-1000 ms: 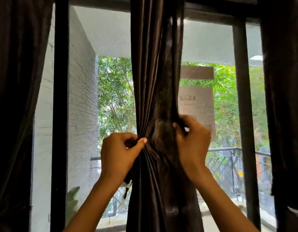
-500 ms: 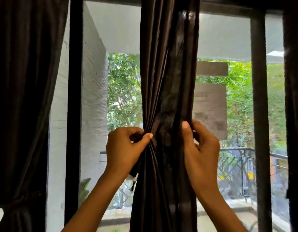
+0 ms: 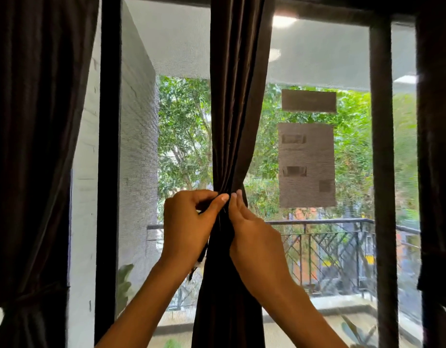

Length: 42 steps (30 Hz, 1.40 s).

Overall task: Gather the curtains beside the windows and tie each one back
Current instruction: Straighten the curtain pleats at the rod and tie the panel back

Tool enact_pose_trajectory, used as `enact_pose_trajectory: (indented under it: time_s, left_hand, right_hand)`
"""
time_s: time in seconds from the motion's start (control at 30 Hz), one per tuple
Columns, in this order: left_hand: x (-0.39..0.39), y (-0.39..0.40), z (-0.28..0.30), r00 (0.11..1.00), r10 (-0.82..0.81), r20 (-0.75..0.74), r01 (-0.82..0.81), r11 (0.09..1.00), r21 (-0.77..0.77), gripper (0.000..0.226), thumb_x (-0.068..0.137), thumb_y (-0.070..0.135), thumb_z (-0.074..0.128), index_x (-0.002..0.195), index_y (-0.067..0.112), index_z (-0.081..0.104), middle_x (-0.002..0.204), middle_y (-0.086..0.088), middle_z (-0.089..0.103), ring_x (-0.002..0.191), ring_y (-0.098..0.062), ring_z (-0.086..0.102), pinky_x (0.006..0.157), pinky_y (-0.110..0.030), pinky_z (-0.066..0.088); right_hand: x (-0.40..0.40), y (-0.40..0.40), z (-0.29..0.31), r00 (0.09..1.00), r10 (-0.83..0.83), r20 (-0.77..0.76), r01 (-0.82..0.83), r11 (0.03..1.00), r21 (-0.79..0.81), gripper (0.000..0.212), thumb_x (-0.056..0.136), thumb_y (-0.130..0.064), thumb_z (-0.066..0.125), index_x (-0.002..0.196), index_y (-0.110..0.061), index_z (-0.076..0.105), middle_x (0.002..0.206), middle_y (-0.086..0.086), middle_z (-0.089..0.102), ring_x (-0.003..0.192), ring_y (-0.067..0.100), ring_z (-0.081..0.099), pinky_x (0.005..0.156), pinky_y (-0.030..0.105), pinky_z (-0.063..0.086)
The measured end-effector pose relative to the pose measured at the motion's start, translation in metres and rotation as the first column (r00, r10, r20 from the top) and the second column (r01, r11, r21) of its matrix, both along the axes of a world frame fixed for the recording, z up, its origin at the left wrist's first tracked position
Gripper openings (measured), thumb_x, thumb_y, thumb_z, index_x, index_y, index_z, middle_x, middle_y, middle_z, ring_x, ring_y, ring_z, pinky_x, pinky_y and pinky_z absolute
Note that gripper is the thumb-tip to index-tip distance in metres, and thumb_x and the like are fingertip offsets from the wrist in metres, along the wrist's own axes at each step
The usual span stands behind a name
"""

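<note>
A dark brown curtain (image 3: 235,96) hangs down the middle of the window, bunched into a narrow waist at hand height. My left hand (image 3: 189,224) grips the gathered folds from the left, thumb pressed against the cloth. My right hand (image 3: 252,237) squeezes the same waist from the right, fingertips meeting the left thumb. A short dark strap with a white end (image 3: 200,262) dangles below my left hand. At the far left, another dark curtain (image 3: 33,146) hangs tied with a band (image 3: 28,296) low down. A third curtain (image 3: 436,146) hangs at the right edge.
Black window frame posts stand at the left (image 3: 109,172) and right (image 3: 382,172). Through the mesh I see a grey brick wall (image 3: 139,159), trees and a balcony railing (image 3: 329,244). Two dark patches (image 3: 306,164) sit on the screen.
My right hand slid left across the curtain, pinching the folds much tighter against the left hand. The view shifted so the curtain and window sit further right and lower.
</note>
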<state>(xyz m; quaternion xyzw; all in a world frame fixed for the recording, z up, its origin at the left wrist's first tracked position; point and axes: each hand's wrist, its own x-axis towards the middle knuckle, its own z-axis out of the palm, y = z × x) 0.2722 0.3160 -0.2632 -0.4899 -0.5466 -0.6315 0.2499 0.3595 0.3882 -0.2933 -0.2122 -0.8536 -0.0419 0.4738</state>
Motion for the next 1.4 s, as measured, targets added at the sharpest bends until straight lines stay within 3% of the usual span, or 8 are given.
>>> enact_pose_trajectory:
  time_s: [0.13,0.27,0.47,0.63,0.77,1.03,1.17,1.4]
  left_hand:
    - [0.005,-0.002,-0.001,1.000,0.007,0.026,-0.007,1.000,0.020,0.017,0.071,0.030,0.080,0.067,0.039,0.066,0.057,0.028,0.059,0.064,0.013,0.061,0.062,-0.004,0.046]
    - [-0.004,0.003,-0.003,0.991,0.096,0.095,-0.101,0.994,0.040,0.017,0.071,0.018,0.081,0.087,0.015,0.074,0.074,0.010,0.068,0.068,0.004,0.061,0.065,-0.004,0.045]
    - [-0.007,0.004,-0.004,0.984,0.123,0.131,-0.118,0.992,-0.038,0.017,0.080,0.013,0.073,0.095,0.012,0.066,0.080,0.009,0.063,0.081,-0.012,0.063,0.069,-0.018,0.048]
    - [-0.012,-0.006,0.002,0.880,-0.307,0.363,0.370,0.921,-0.119,0.006,0.089,0.006,0.061,0.093,0.006,0.058,0.091,-0.012,0.071,0.085,-0.020,0.070,0.077,-0.029,0.056]
    - [-0.028,-0.014,0.009,0.701,-0.533,0.474,0.646,0.756,-0.105,0.024,0.084,0.007,0.061,0.108,0.001,0.061,0.102,-0.012,0.072,0.096,-0.022,0.069,0.085,-0.028,0.054]
    - [-0.022,-0.004,0.001,0.981,-0.097,0.165,0.115,0.988,-0.101,0.015,0.076,0.006,0.076,0.080,0.010,0.062,0.080,0.001,0.068,0.077,-0.005,0.065,0.074,-0.017,0.051]
    - [-0.003,0.003,-0.004,0.990,0.141,0.032,-0.142,0.990,0.027,0.024,0.071,0.009,0.080,0.089,0.012,0.064,0.073,0.015,0.056,0.069,0.007,0.054,0.063,-0.001,0.040]
    - [0.013,0.010,-0.012,0.965,0.193,-0.175,-0.186,0.981,0.058,0.027,0.080,0.007,0.071,0.088,0.018,0.048,0.077,0.003,0.060,0.072,-0.020,0.060,0.061,-0.035,0.045]
  right_hand:
    - [-0.005,-0.001,-0.008,0.997,0.077,-0.022,-0.076,0.995,0.064,0.067,0.067,-0.011,0.050,0.134,-0.007,0.053,0.135,0.010,0.056,0.078,0.021,0.071,0.041,0.018,0.034]
    - [-0.002,0.002,-0.014,0.968,0.239,0.072,-0.236,0.971,-0.048,0.068,0.083,-0.031,0.024,0.150,-0.027,0.019,0.159,-0.009,0.010,0.125,0.014,0.049,0.079,0.026,0.047]
    - [-0.006,0.025,-0.009,0.712,0.468,-0.523,-0.637,0.745,-0.200,0.018,0.091,-0.014,0.062,0.103,-0.022,0.073,0.124,-0.014,0.061,0.110,-0.010,0.055,0.089,0.028,0.053]
    - [-0.005,0.053,0.009,0.705,0.473,-0.528,-0.682,0.656,-0.324,0.016,0.086,-0.018,0.067,0.095,-0.015,0.053,0.123,-0.010,0.059,0.115,0.002,0.054,0.093,0.030,0.048]
    - [0.009,0.053,0.023,0.570,0.609,-0.551,-0.801,0.262,-0.538,0.016,0.089,-0.011,0.059,0.089,-0.014,0.043,0.090,0.009,0.067,0.083,0.014,0.064,0.066,0.017,0.050]
    - [0.032,0.048,0.040,0.874,0.403,-0.272,-0.478,0.816,-0.325,0.030,0.061,-0.032,0.085,0.070,-0.013,0.064,0.062,0.002,0.069,0.056,0.009,0.064,0.055,0.021,0.048]
    - [0.051,0.032,0.056,0.855,0.457,-0.245,-0.518,0.746,-0.419,0.031,0.055,-0.035,0.084,0.068,-0.010,0.072,0.060,0.009,0.070,0.051,0.013,0.061,0.055,0.025,0.046]
    - [0.052,0.010,0.077,0.829,0.449,-0.335,-0.554,0.567,-0.610,0.018,0.085,-0.024,0.067,0.093,-0.009,0.075,0.080,0.003,0.075,0.062,0.005,0.063,0.061,0.021,0.043]
